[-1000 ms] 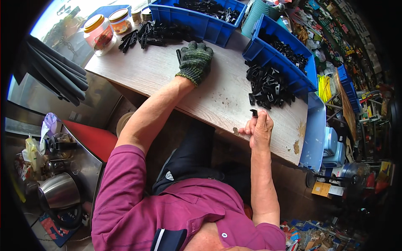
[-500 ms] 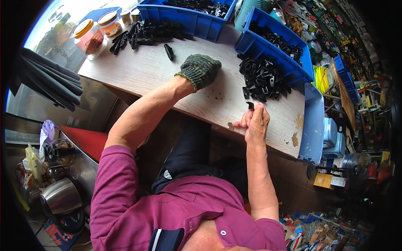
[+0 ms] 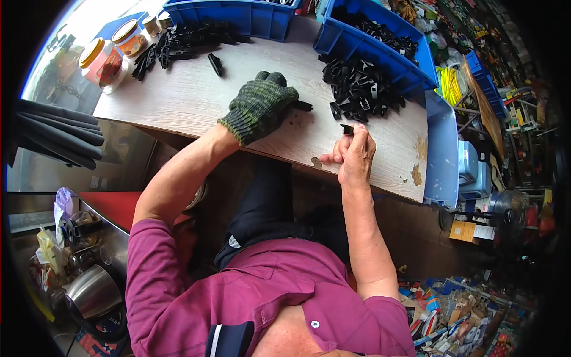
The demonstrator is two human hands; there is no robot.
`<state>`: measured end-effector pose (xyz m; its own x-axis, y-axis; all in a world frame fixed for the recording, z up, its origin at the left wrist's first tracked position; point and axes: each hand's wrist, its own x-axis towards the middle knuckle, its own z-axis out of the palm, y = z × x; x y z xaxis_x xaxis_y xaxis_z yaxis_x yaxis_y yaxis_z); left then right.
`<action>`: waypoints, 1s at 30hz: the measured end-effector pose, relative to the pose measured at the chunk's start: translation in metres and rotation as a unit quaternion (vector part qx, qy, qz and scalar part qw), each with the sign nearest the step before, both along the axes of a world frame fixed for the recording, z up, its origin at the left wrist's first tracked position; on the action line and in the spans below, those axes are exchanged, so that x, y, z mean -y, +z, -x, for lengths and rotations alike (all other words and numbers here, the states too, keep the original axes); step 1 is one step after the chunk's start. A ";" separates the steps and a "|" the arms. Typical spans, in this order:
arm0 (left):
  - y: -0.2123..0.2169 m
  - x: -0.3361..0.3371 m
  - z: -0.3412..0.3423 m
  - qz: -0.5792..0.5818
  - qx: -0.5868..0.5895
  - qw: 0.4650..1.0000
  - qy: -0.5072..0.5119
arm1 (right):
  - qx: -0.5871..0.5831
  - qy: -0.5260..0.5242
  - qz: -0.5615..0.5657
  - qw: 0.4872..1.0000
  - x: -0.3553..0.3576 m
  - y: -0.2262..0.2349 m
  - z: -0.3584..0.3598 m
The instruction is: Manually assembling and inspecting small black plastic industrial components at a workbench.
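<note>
In a dark green knit glove, my left hand (image 3: 262,107) is closed over the table. A dark elongated plastic part (image 3: 303,106) pokes out from its right side. Most of that part is hidden by the glove. My bare right hand (image 3: 355,156) pinches a small black plastic clip (image 3: 346,129) between thumb and finger near the table's front edge. Just beyond it lies a heap of similar small black plastic pieces (image 3: 360,89). One long black plastic part (image 3: 215,64) lies alone beyond my left hand, and a pile of such long parts (image 3: 178,44) sits at the far left.
Two blue bins (image 3: 235,21) (image 3: 380,65) with black parts stand along the table's back. Lidded jars (image 3: 101,64) stand at its left end. A light blue tub (image 3: 441,149) is against the right edge of the pale wooden table (image 3: 160,98). A metal kettle (image 3: 94,293) sits lower left.
My left hand has shifted toward me, and a black part now shows at its right side. The right hand still pinches its small clip. The whole view has shifted slightly.
</note>
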<state>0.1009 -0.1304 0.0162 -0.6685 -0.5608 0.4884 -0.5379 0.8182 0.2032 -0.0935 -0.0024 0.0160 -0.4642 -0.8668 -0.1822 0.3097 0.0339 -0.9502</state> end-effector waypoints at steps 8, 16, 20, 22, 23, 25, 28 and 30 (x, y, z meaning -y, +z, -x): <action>-0.018 -0.064 0.033 -0.216 -0.246 0.941 -0.081 | 0.010 -0.066 0.012 0.998 0.001 -0.002 -0.005; -0.012 -0.073 0.044 -0.362 -0.249 0.893 -0.102 | -0.044 -0.089 0.000 0.995 -0.002 0.002 -0.009; -0.014 -0.075 0.045 -0.358 -0.262 0.890 -0.104 | -0.058 -0.077 0.016 0.995 -0.002 -0.004 -0.008; -0.017 -0.076 0.049 -0.389 -0.269 0.876 -0.097 | -0.040 -0.076 0.004 0.996 -0.002 -0.008 -0.006; -0.026 -0.076 0.054 -0.340 -0.284 0.892 -0.090 | -0.068 -0.079 0.025 0.994 -0.001 -0.015 -0.002; -0.031 -0.078 0.061 -0.291 -0.299 0.905 -0.080 | -0.095 -0.079 0.044 0.991 -0.002 -0.014 -0.003; -0.018 -0.093 0.070 -0.440 -0.319 0.839 0.002 | -0.062 -0.099 0.005 0.993 -0.008 0.008 -0.016; -0.020 -0.098 0.079 -0.391 -0.336 0.857 0.003 | -0.168 -0.092 0.043 0.981 -0.008 -0.005 -0.008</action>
<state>0.0221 -0.0325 -0.0038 -0.3805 -0.8945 0.2348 -0.0882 0.2879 0.9536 -0.0858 0.0053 0.0114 -0.6353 -0.7683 0.0781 -0.0282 -0.0780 -0.9966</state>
